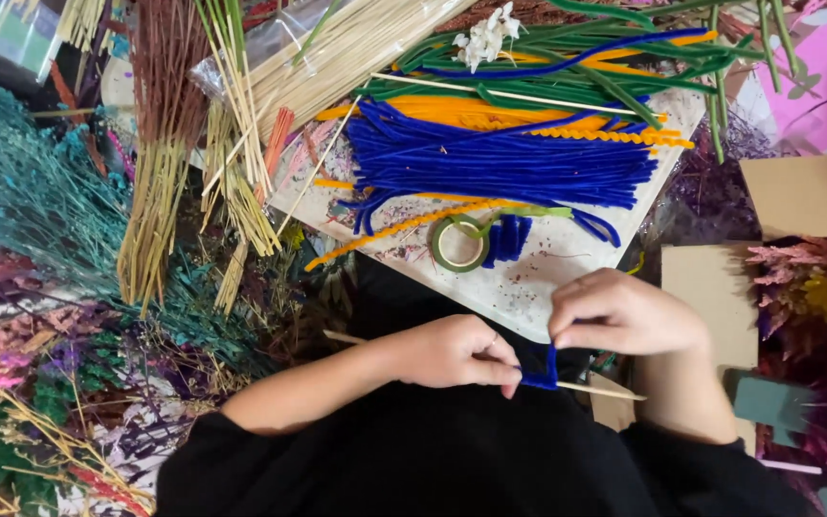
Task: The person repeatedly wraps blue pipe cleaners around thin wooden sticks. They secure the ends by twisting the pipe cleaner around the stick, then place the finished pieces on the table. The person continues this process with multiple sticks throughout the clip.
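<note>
Blue pipe cleaner [540, 370] pinched between both hands and bent round a thin wooden skewer [601, 390], close over the dark lap. Left hand [457, 351] closed round the skewer, steadying it level, thumb and forefinger pressed against the chenille so the winding cannot slip. Right hand [624, 314] just beside it, fingertips clamped together on the free upper end of the pipe cleaner, held upright, taut, apparently for turning round the stick. Skewer tips sticking out past either fist.

Just beyond the knuckles: roll of green floral tape [459, 243] on a paint-spattered board [528, 287], beside a small folded blue bundle. Farther ahead, heap of blue pipe cleaners [500, 158], orange ones [471, 110], green stems [576, 43], loose skewers. Off past the left hand, bunches of dried grass [155, 211] and teal dried flowers [21, 201], crowding that side. Beyond the right hand, cardboard pieces [796, 196] and pink dried foliage [806, 273]. Nothing between the hands and the tape.
</note>
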